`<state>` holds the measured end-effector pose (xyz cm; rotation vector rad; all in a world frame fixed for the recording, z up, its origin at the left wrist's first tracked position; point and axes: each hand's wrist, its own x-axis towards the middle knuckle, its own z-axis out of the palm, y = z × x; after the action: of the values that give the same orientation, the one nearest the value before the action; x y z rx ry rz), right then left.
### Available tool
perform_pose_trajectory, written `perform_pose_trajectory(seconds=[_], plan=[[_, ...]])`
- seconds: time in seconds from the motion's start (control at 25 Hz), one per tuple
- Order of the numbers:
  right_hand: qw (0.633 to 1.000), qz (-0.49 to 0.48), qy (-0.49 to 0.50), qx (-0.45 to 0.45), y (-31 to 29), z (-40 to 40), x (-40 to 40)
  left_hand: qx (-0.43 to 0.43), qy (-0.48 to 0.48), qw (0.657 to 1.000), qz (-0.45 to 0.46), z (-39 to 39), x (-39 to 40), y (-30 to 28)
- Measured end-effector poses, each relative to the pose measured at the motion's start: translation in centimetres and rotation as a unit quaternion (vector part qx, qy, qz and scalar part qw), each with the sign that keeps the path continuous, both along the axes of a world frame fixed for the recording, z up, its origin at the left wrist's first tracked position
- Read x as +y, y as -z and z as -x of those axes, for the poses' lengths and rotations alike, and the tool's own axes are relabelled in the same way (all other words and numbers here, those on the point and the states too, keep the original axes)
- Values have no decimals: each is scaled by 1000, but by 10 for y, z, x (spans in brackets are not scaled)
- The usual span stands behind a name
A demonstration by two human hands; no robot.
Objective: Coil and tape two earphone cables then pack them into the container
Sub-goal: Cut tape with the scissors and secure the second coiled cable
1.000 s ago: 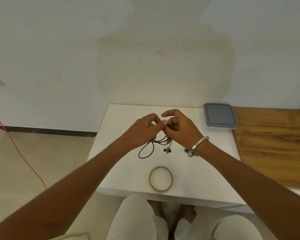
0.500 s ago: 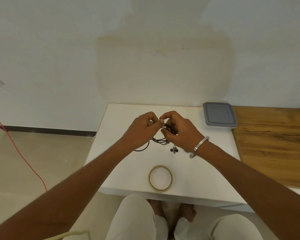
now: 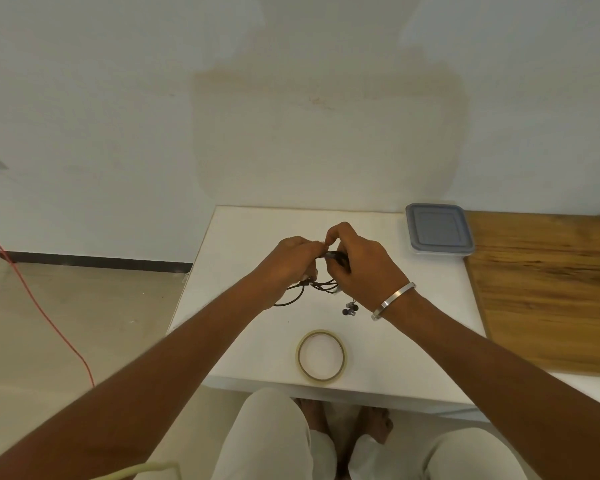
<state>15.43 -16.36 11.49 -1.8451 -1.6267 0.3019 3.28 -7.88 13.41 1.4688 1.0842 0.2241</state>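
Observation:
My left hand [image 3: 288,261] and my right hand [image 3: 361,261] meet above the middle of the white table [image 3: 243,341]. Both pinch a black earphone cable [image 3: 321,287] gathered into loops between them. A loose loop of it trails down to the left onto the table, and the earbuds [image 3: 350,309] dangle below my right wrist. A roll of clear tape [image 3: 321,356] lies flat near the table's front edge. The container [image 3: 437,233], with a grey lid shut on it, stands at the back right corner. A second earphone cable is not in sight.
A wooden board [image 3: 548,289] adjoins the table on the right. A wall rises close behind the table. A red cord [image 3: 39,306] runs across the floor at the left. My knees and bare feet show under the front edge.
My hands have lifted slightly and closed in on the cable. The trailing loop at the left has shortened as more cable was gathered, and the earbuds swung to the right.

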Motion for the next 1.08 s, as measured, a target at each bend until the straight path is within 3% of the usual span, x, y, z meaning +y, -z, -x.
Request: perform_pose_trajectory(seconds=[0.16,0.52,0.8,1.08], plan=[[999,2,-8,-46,-1,1,-1,-2,-17,998,67,1,-1,0],[999,-7,3,-52,2,0,-2,-27,-25,993,114,6,-2,-1],[1000,-14,20,-9,3,-3,0,-38,23,995,86,14,-1,-2],[997,36,7,67,2,-8,-1,-22,99,994,-40,24,4,0]])
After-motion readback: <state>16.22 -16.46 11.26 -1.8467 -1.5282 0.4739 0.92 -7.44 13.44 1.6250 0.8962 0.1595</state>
